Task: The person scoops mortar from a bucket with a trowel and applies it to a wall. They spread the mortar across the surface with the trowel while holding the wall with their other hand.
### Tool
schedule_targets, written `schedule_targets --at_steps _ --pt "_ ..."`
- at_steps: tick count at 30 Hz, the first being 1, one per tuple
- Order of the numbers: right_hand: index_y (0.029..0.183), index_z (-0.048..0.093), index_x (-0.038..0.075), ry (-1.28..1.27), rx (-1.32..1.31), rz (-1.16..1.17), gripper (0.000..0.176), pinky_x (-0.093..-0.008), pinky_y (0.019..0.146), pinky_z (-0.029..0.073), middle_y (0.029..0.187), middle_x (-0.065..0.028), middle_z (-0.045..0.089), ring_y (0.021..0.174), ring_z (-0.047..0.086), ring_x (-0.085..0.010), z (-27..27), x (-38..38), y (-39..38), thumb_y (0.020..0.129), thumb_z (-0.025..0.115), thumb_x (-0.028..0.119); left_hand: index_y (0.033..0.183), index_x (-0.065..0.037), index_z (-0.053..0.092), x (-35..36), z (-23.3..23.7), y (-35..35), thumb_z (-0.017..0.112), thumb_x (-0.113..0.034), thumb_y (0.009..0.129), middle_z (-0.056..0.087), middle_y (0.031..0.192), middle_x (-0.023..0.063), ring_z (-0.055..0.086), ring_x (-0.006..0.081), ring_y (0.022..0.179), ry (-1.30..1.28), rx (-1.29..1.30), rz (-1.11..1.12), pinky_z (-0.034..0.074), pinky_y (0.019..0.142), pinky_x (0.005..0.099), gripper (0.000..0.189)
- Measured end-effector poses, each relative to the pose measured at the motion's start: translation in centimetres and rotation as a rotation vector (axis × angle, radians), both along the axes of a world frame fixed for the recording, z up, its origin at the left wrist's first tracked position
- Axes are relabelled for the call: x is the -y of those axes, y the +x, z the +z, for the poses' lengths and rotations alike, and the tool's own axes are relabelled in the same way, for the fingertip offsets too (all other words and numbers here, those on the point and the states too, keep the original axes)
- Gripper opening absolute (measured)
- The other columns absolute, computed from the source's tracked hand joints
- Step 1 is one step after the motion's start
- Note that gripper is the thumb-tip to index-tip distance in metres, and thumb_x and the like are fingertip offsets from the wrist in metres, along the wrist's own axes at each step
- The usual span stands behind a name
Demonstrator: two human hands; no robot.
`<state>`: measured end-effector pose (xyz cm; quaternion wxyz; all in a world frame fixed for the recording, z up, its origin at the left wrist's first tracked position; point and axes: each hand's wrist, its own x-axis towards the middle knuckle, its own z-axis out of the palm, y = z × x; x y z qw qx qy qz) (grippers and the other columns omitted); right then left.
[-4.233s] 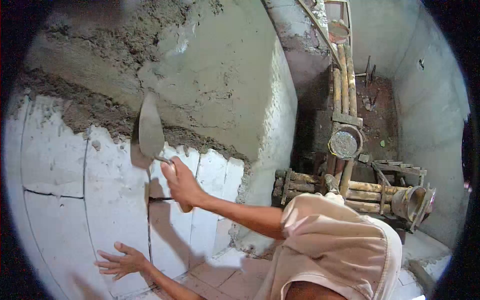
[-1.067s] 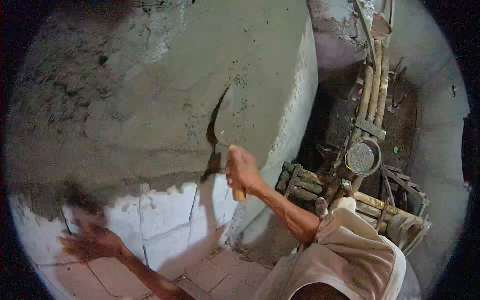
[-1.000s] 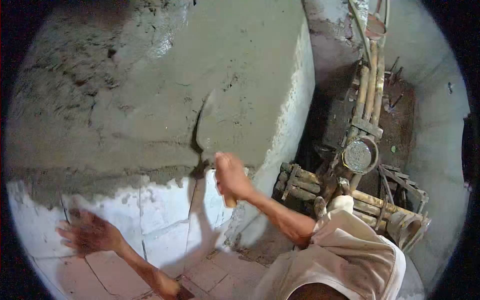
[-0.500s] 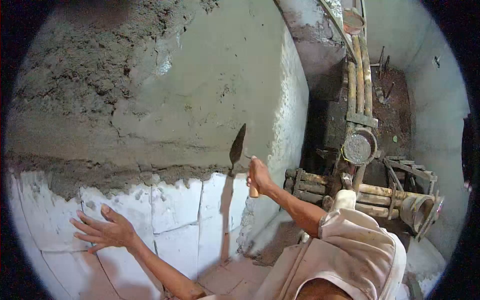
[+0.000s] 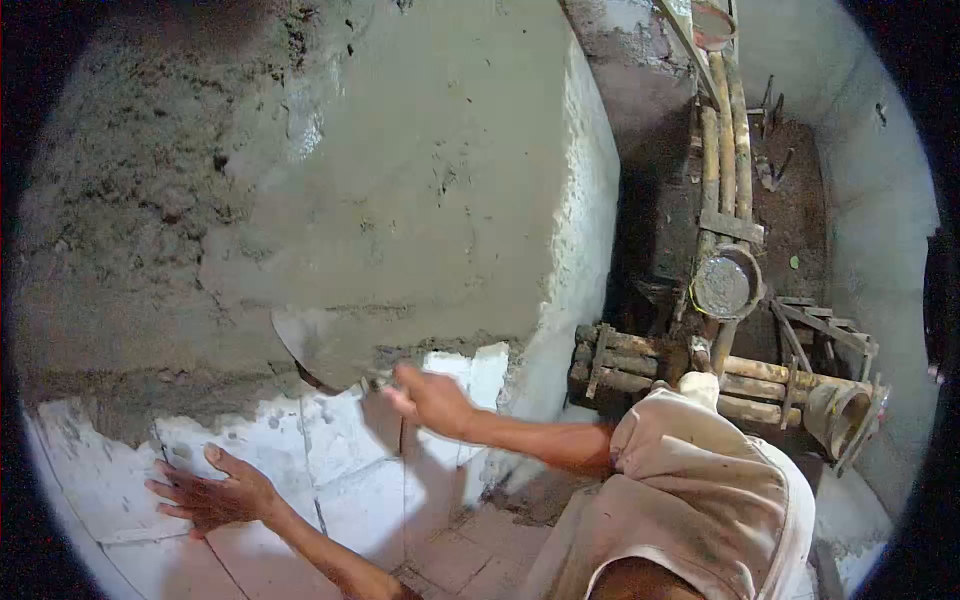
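The right hand [image 5: 430, 400] grips the trowel [image 5: 318, 348], which has swung left since half a second ago and now lies flat against the lower edge of the plaster [image 5: 420, 200]. The left hand [image 5: 215, 495] stays spread open on the blocks [image 5: 350, 450].

— What is your right hand [image 5: 430, 398] gripping?
— I'm holding a trowel [image 5: 318, 350]. Its metal blade is looking dull and is smeared with grey mortar.
— And the wall?
— The plaster [image 5: 440, 200] is lying damp and fairly smooth, while the rough patch [image 5: 120, 200] to my left is looking coarse and crumbly. My left hand [image 5: 210, 492] is pressing on white blocks [image 5: 345, 440], which are feeling matt and chalky.
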<state>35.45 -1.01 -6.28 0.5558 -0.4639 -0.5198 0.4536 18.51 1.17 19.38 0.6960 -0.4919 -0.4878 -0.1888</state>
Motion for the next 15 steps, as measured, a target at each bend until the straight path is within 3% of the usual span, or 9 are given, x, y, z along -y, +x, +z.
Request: schedule_targets --at_steps 1,3,4,7,9,11,13,15 --pt "0.097 0.050 0.007 0.149 -0.020 -0.198 0.035 -0.0458 0.056 0.049 0.071 -0.0151 0.061 0.061 0.059 -0.0395 -2.8 -1.5 0.1 0.093 0.057 0.042 0.148 -0.021 0.036 -0.2 0.1 -0.2 0.032 -0.069 0.093 0.029 0.156 0.0083 0.027 0.0396 0.140 0.007 -0.008 -0.002 0.020 0.103 0.0640 0.074" --pt "0.099 0.052 0.011 0.152 0.240 -0.315 0.034 -0.0466 0.054 0.049 0.069 -0.0131 0.061 0.059 0.061 -0.0366 -6.3 -4.1 5.0 0.093 0.057 0.044 0.148 -0.020 0.037 -0.6 0.0 -1.0 0.031 -0.069 0.093 0.027 0.157 0.0090 0.026 0.0391 0.140 0.008 -0.036 0.012 0.021 0.102 0.0631 0.074" --pt "0.101 0.052 0.010 -0.024 0.305 -0.287 0.034 -0.0475 0.054 0.048 0.068 -0.0155 0.060 0.060 0.060 -0.0387 -7.0 -5.4 8.6 0.094 0.056 0.043 0.148 -0.019 0.037 -0.6 -0.2 -2.5 0.030 -0.068 0.094 0.026 0.157 0.0102 0.027 0.0390 0.140 -0.062 0.121 -0.065 0.022 0.103 0.0636 0.073" --pt "0.096 0.052 0.007 -0.205 0.314 -0.409 0.039 -0.0547 0.060 0.047 0.075 -0.0228 0.063 0.068 0.060 -0.0475 -12.7 -11.0 16.0 0.095 0.052 0.046 0.149 -0.019 0.035 -0.8 -0.1 -2.0 0.031 -0.067 0.095 0.025 0.156 0.0116 0.026 0.0389 0.141 -0.073 -0.003 -0.034 0.022 0.105 0.0637 0.072" --pt "0.098 0.053 0.006 -0.193 0.255 -0.437 0.040 -0.0551 0.059 0.047 0.073 -0.0245 0.062 0.068 0.060 -0.0484 -13.5 -13.1 18.7 0.097 0.050 0.046 0.149 -0.019 0.034 -0.7 0.0 -1.5 0.031 -0.066 0.095 0.025 0.156 0.0122 0.026 0.0389 0.141 -0.078 -0.069 -0.011 0.022 0.107 0.0637 0.072" --pt "0.097 0.053 0.004 -0.183 0.204 -0.460 0.039 -0.0544 0.058 0.047 0.072 -0.0242 0.062 0.066 0.059 -0.0486 -15.3 -14.5 19.2 0.097 0.049 0.043 0.150 -0.019 0.033 -0.1 0.3 -1.1 0.032 -0.066 0.095 0.025 0.156 0.0138 0.025 0.0405 0.140 -0.051 -0.234 0.166 0.022 0.107 0.0635 0.073" --pt "0.097 0.053 0.003 -0.156 0.145 -0.494 0.039 -0.0538 0.057 0.047 0.071 -0.0239 0.062 0.064 0.058 -0.0488 -16.7 -14.4 18.9 0.098 0.048 0.041 0.149 -0.019 0.033 -0.4 0.1 -0.7 0.032 -0.067 0.094 0.026 0.156 0.0142 0.025 0.0411 0.140 -0.025 -0.163 0.132 0.021 0.106 0.0641 0.073" --pt "0.093 0.052 -0.002 -0.494 -0.273 -0.311 0.046 -0.0410 0.046 0.044 0.061 -0.0178 0.059 0.052 0.060 -0.0284 -17.8 -14.2 19.8 0.098 0.048 0.044 0.149 -0.018 0.034 -0.3 0.3 -0.7 0.033 -0.067 0.094 0.026 0.155 0.0146 0.025 0.0418 0.140 0.020 -0.078 0.081 0.021 0.106 0.0646 0.073"
